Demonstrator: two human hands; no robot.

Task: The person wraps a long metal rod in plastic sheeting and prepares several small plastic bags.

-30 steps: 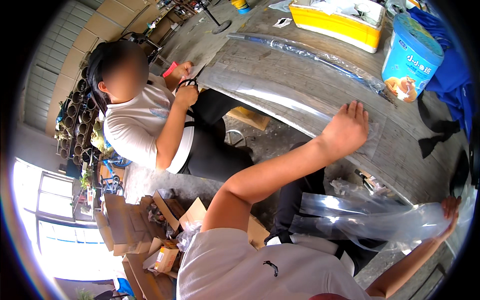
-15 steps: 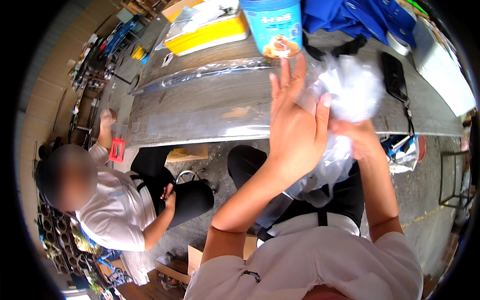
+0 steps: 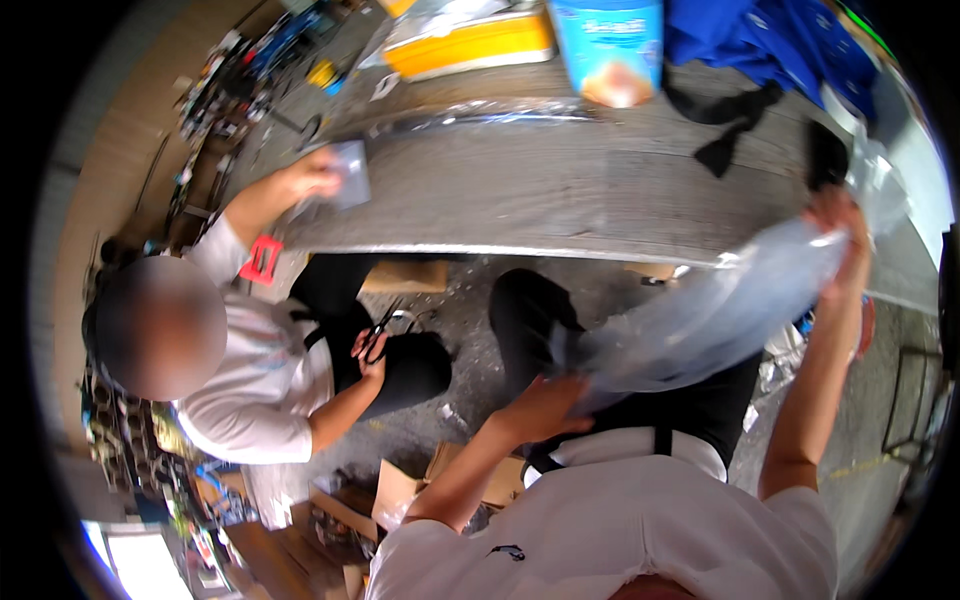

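Observation:
A long, gathered bundle of clear plastic film [image 3: 710, 315] stretches over my lap, slanting up to the right past the table's front edge. My right hand [image 3: 840, 240] is closed round its upper end, and some film sticks out beyond the fingers. Down by my waist, my left hand [image 3: 545, 408] is at the lower end of the film. Motion smears its fingers, so its grip cannot be made out. A black phone [image 3: 825, 155] lies on the table just beyond my right hand.
The grey table [image 3: 480, 200] bears a blue bucket [image 3: 610, 50], a yellow box [image 3: 470, 48], black straps [image 3: 725, 140] and blue cloth [image 3: 770, 40]. At left, a seated co-worker holds scissors [image 3: 378, 335] and a clear plastic piece [image 3: 350, 175]. Open cardboard boxes [image 3: 395, 490] stand behind.
My hands have spread apart, right hand rightward, left hand down to my waist, drawing out the bunched film. The clear strip has left the table's front. The co-worker's far hand has come over the table.

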